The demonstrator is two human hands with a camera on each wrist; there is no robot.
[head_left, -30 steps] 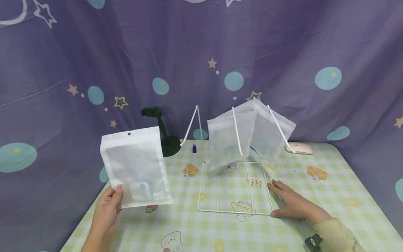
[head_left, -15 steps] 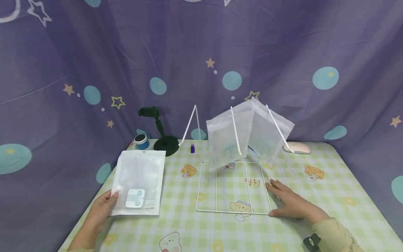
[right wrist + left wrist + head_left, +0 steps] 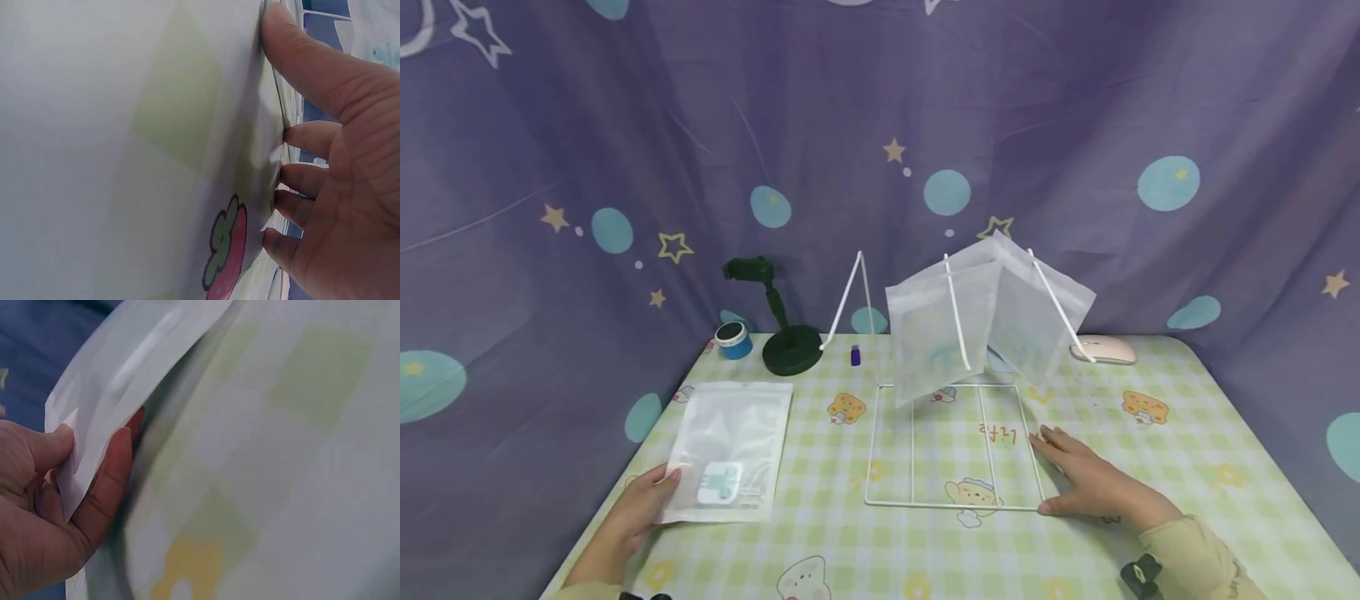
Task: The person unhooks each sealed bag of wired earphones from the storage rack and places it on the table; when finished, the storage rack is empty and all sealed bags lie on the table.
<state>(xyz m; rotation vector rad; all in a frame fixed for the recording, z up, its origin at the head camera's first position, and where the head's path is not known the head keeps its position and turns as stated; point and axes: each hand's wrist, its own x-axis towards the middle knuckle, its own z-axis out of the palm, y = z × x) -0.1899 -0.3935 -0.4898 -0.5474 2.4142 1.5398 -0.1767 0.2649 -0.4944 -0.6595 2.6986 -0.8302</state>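
I watch the left hand (image 3: 642, 504) pinch the white bag (image 3: 718, 429) by its lower-left edge, over the table's (image 3: 850, 554) left side. Next, a wire rack (image 3: 955, 506) bears more bags (image 3: 932, 333); the right hand (image 3: 1090, 483), thumb and fingers wide apart, touches its right edge.

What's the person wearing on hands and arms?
Left hand and right hand: no gloves. Right sleeve: pale khaki, long, with a black device at the wrist. Left sleeve: similar colour, mostly cropped out.
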